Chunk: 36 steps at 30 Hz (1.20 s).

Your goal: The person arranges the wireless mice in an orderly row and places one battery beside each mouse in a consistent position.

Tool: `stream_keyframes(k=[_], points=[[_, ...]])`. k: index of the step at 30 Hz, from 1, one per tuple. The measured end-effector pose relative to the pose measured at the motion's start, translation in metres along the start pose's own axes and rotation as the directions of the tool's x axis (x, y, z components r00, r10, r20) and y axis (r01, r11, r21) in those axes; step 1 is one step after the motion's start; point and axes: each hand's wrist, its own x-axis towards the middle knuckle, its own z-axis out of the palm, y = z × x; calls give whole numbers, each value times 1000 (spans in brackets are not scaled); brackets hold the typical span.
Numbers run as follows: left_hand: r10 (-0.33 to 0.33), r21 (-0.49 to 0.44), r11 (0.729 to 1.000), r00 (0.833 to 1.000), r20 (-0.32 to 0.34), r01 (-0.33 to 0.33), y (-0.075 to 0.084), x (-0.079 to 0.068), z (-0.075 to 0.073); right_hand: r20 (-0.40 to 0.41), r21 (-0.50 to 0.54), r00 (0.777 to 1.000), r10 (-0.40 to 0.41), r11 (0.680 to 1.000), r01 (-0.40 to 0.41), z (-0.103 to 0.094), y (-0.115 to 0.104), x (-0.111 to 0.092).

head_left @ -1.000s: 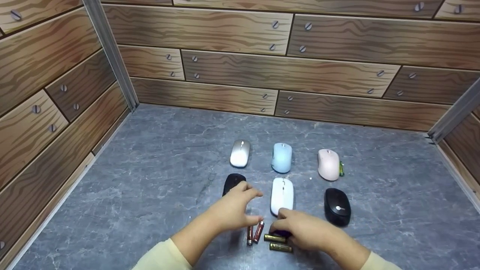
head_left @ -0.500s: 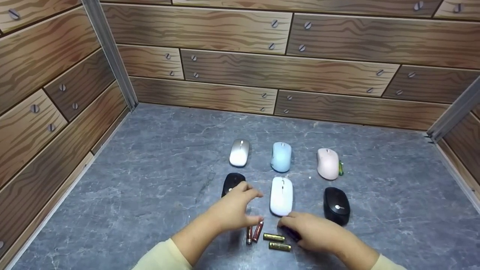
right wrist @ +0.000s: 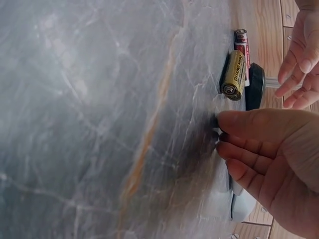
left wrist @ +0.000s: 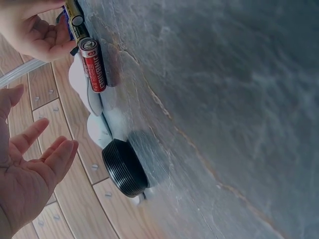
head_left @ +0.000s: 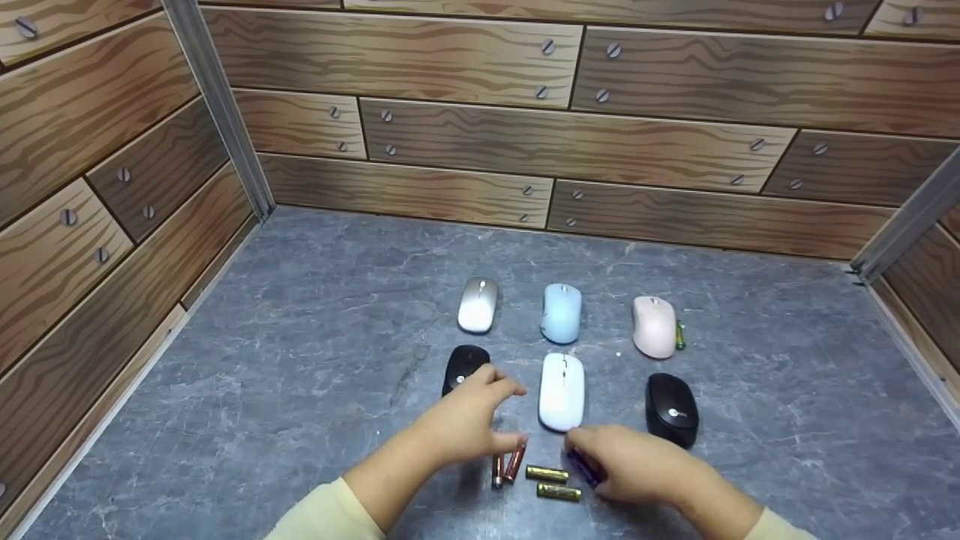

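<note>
My right hand [head_left: 637, 465] is low over the table, thumb and curled fingers around dark purple batteries [head_left: 586, 468]. Its palm and fingers hide most of them; two dark ends [right wrist: 215, 123] poke out by the thumb tip in the right wrist view. Just left of it lie two gold batteries [head_left: 547, 474], roughly parallel. Red batteries [head_left: 514, 463] lie farther left, partly under my left hand [head_left: 469, 416]. That hand hovers with fingers spread and loosely bent, holding nothing. It partly covers a black mouse [head_left: 465, 366]. A white mouse [head_left: 562, 392] sits between the hands.
Behind stand a silver-white mouse [head_left: 478, 305], a light blue mouse [head_left: 562, 313] and a pink mouse [head_left: 654, 327], with green batteries [head_left: 680, 335] at its right side. Another black mouse [head_left: 672, 409] is beyond my right hand. Wood-patterned walls [head_left: 450, 127] enclose the grey table [head_left: 315, 315].
My right hand has shifted slightly right, away from the gold batteries and the white mouse's near end, with the purple batteries more visible. The left hand has stayed in place.
</note>
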Motion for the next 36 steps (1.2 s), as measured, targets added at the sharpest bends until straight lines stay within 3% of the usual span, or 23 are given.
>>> stream_keyframes(k=[5,20,29,36], points=[[-6,3,1000,1000,0,6,-1,0,1,32,42,999,20,999,-21,-6,0,-1],[-39,-1,999,999,-10,39,-5,4,-8,-20,166,999,42,985,-39,-36,7,3],[-90,-59,994,996,-24,88,-13,17,-14,-72,271,992,107,959,-84,-54,26,13],[-107,-29,994,993,-45,106,-22,35,-24,-101,338,981,165,933,-122,-72,39,28]])
